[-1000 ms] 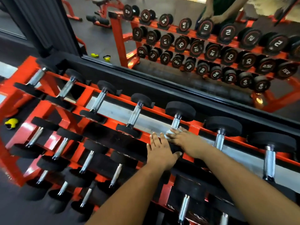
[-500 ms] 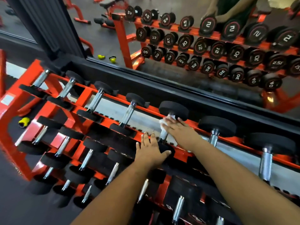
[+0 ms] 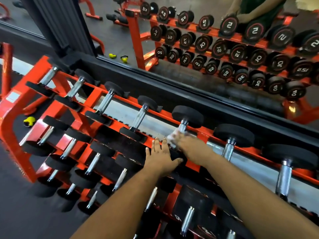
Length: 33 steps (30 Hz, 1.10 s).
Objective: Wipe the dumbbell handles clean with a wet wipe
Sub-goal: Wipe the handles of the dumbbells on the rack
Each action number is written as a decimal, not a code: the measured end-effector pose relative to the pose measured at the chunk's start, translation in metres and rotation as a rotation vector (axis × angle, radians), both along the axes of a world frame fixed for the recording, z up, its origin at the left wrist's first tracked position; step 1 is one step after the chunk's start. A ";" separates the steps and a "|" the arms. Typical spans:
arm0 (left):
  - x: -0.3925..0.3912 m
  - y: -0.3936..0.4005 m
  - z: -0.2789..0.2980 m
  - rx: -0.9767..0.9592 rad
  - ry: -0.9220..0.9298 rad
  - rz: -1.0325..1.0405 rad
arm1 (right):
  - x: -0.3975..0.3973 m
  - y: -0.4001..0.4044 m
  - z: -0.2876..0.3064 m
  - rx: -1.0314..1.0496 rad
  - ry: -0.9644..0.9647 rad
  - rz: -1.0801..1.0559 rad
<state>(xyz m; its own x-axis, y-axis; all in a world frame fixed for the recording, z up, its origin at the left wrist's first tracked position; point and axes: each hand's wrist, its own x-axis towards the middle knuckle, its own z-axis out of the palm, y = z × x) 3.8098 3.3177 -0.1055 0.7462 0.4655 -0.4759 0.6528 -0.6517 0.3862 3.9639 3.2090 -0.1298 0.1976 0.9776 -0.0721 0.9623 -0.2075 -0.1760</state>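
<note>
A black dumbbell [image 3: 188, 115] with a chrome handle lies on the top tier of the orange rack [image 3: 96, 96]. My right hand [image 3: 190, 146] grips its handle through a white wet wipe [image 3: 174, 136], which shows blurred at my fingertips. My left hand [image 3: 161, 157] rests flat with straight fingers on the dumbbell's near black head. The handle is mostly hidden under my right hand; only its far end near the far head shows.
Several more dumbbells fill all tiers of the rack, one close at the right [image 3: 233, 135] and one at the left [image 3: 141, 118]. A wall mirror [image 3: 189, 69] behind shows the rack's reflection. Yellow kettlebell [image 3: 29, 121] lies on the floor at left.
The wipe and my right hand have slid along the handle, first toward the far head, then back toward the near head. My left hand has stayed on the near head. The camera has shifted slightly.
</note>
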 end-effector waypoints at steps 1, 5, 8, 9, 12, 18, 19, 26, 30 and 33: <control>0.000 0.000 -0.001 0.001 -0.008 0.002 | -0.002 -0.008 -0.001 -0.024 0.048 0.062; 0.000 0.000 -0.001 -0.004 -0.017 0.004 | 0.012 -0.008 -0.005 0.032 0.020 -0.036; 0.000 0.000 0.001 0.005 -0.007 0.002 | 0.000 0.020 -0.013 0.115 0.155 -0.287; 0.000 0.000 0.001 0.004 -0.007 0.001 | -0.008 0.025 -0.015 0.148 0.243 -0.358; -0.001 0.000 0.000 0.008 -0.007 -0.003 | -0.031 0.015 -0.014 0.336 0.456 -0.560; -0.001 -0.001 0.003 0.014 0.004 -0.015 | -0.037 0.030 -0.005 0.443 0.565 -0.969; -0.001 0.000 0.003 0.011 0.008 -0.016 | -0.036 0.036 -0.004 0.425 0.605 -1.015; -0.001 0.002 0.001 0.010 0.003 -0.034 | -0.046 0.029 -0.004 0.336 0.798 -1.028; -0.002 0.001 0.001 0.013 0.006 -0.028 | -0.024 0.052 0.004 0.591 0.903 -1.207; -0.001 0.003 0.001 0.010 0.016 -0.039 | -0.031 0.050 -0.009 0.403 0.790 -1.198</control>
